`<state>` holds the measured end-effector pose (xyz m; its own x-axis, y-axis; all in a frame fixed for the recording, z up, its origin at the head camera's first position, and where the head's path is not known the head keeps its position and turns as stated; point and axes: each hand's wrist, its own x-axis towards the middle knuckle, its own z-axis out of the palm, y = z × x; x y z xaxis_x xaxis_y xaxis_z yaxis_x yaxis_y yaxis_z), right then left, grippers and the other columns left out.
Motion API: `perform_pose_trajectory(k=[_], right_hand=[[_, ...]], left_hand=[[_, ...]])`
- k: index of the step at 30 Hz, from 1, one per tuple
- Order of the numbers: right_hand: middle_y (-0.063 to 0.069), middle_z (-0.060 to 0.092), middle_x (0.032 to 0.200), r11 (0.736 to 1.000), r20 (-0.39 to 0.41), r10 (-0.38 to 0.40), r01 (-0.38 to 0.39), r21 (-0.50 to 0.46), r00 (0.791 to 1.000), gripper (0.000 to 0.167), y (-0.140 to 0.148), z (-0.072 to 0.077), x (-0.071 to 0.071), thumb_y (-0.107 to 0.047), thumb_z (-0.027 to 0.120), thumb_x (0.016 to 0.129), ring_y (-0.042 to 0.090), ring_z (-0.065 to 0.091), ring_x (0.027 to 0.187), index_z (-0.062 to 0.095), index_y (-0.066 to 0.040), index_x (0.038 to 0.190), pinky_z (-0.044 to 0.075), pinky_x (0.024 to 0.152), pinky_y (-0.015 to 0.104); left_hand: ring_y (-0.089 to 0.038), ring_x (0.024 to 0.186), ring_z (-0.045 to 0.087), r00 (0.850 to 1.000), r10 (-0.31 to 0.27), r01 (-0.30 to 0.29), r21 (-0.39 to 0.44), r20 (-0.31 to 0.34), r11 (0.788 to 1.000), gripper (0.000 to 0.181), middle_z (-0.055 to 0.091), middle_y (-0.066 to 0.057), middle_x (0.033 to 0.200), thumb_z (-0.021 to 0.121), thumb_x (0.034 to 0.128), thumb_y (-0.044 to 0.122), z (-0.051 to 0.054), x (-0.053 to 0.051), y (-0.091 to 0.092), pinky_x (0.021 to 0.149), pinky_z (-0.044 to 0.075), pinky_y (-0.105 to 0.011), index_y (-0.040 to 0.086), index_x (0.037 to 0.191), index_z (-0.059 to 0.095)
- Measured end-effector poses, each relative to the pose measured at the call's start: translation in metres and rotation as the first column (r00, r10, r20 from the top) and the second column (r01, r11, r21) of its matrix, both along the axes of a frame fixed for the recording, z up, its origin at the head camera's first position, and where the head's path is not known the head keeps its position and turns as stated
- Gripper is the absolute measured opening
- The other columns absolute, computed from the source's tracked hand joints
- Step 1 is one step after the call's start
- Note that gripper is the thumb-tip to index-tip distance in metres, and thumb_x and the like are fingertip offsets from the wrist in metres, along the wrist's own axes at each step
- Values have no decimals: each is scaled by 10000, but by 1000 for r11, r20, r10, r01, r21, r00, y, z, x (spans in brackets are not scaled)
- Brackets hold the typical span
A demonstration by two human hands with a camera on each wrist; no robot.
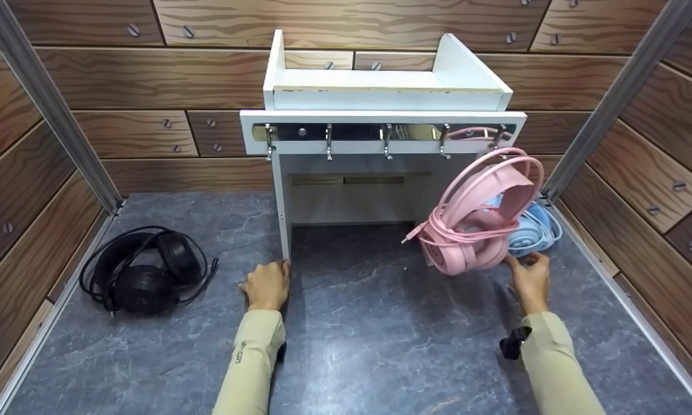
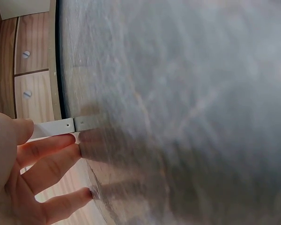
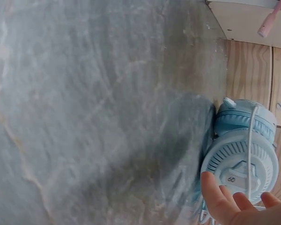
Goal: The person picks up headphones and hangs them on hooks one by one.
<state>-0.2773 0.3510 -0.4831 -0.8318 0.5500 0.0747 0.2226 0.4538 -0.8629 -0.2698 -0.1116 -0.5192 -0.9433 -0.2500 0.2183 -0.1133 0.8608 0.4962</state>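
Blue headphones [image 1: 526,237] lie right of centre in the frame, just beyond the right hand [image 1: 531,281], the nearer grip: fingers loosely extended, holding nothing. The left hand [image 1: 267,285] pinches the white rack's side panel [image 1: 283,213].

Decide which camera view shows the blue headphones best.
The right wrist view: the blue headphones appear largest and clearest there. In the head view, the pink headphones partly hide them; the left wrist view doesn't show them.

Rack [image 1: 357,147] ctr, L headset [image 1: 147,285] on worktop [image 1: 346,346], hung headset [image 1: 461,233] on rack's R-end hook [image 1: 498,137] — R headset [image 1: 527,236] partly behind it
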Motion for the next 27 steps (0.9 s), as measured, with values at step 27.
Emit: perform_pose_trajectory(k=[27], right_hand=[[379,385,1455,996,28,13,-11,-86,1000,795,7,-7,-8,-216,649,945,456,427,1263,215,151,1502,377,1014,462]], left_hand=[[-560,866,670,1000,3,-3,-5,27,1000,322,714,-293,969,575,1025,290,-1,-2,0,706,466,-744,32,1012,769]])
